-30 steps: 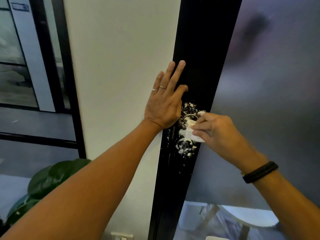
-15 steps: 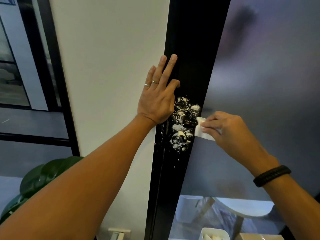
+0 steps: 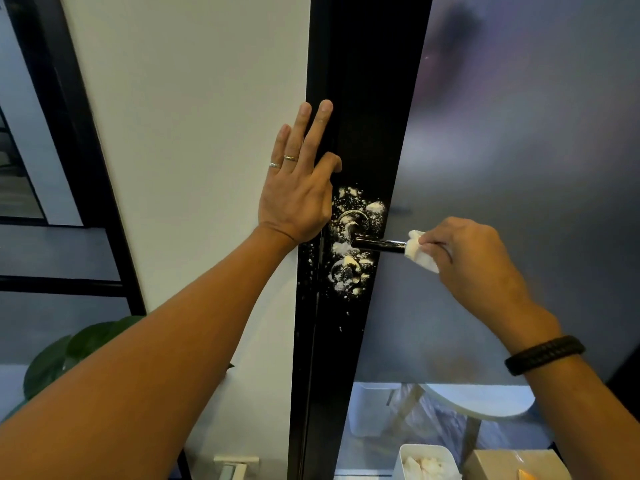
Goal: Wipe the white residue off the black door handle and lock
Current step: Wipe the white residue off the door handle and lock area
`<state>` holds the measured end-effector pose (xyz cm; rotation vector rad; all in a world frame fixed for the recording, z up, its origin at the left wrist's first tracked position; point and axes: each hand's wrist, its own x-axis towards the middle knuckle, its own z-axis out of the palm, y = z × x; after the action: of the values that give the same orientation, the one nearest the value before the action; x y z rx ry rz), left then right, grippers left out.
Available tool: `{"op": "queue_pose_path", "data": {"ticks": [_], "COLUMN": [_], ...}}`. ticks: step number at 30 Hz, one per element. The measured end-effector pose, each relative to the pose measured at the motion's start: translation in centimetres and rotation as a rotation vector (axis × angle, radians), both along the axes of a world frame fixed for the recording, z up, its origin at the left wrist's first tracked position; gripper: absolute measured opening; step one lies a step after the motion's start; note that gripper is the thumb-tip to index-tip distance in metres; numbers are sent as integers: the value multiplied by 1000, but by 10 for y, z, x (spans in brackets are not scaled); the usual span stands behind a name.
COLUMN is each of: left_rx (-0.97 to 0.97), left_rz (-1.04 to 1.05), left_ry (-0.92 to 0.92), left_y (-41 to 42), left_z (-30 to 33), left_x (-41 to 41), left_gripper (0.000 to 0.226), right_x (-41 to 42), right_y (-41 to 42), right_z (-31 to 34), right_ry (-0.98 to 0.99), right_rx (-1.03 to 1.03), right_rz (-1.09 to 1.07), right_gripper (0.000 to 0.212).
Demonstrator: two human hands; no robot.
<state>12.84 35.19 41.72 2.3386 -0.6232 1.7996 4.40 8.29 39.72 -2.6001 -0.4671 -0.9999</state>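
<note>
A black door handle point(image 3: 375, 244) sticks out to the right from the black door frame point(image 3: 363, 98). Its lever looks shiny and free of powder. White residue point(image 3: 356, 206) clings around the handle's round base and around the lock point(image 3: 346, 273) just below it. My right hand point(image 3: 464, 254) pinches a small white wipe point(image 3: 417, 251) against the lever's right end. My left hand point(image 3: 299, 178) lies flat, fingers straight, on the edge where the white wall meets the frame, just upper left of the handle.
Frosted glass point(image 3: 519, 168) fills the door to the right. A white wall point(image 3: 194, 133) is on the left, with a green plant point(image 3: 69, 355) low down. Below sit a white tub point(image 3: 426, 460) of wipes and a box point(image 3: 512, 464).
My right hand has slid the wipe rightward along the lever, from the base out to its end, leaving the lever bare. My left hand has stayed pressed flat.
</note>
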Motion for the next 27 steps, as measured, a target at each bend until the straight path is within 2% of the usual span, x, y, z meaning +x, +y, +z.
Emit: {"op": "queue_pose_path", "data": {"ticks": [5, 9, 12, 14, 20, 24, 27], "left_rx": [0, 6, 4, 0, 17, 25, 31], "left_rz": [11, 4, -3, -3, -6, 0, -10], "left_ry": [5, 0, -1, 0, 11, 9, 11], "left_y": [0, 1, 0, 1, 1, 2, 2], "left_z": [-1, 0, -1, 0, 0, 0, 0], "left_x": [0, -1, -1, -1, -1, -1, 0], "left_gripper": [19, 18, 19, 18, 18, 20, 20], "right_x": [-3, 3, 2, 3, 12, 23, 23], "right_y": [47, 42, 14, 11, 77, 100, 84], "right_z": [-4, -5, -1, 2, 11, 21, 23], "right_ry": [-83, -63, 30, 83, 79, 125, 106], "right_rx": [-25, 20, 261, 341, 281, 235, 348], "right_rz": [184, 234, 129, 50, 82, 77, 52], "right_gripper": [5, 7, 8, 11, 11, 2, 5]}}
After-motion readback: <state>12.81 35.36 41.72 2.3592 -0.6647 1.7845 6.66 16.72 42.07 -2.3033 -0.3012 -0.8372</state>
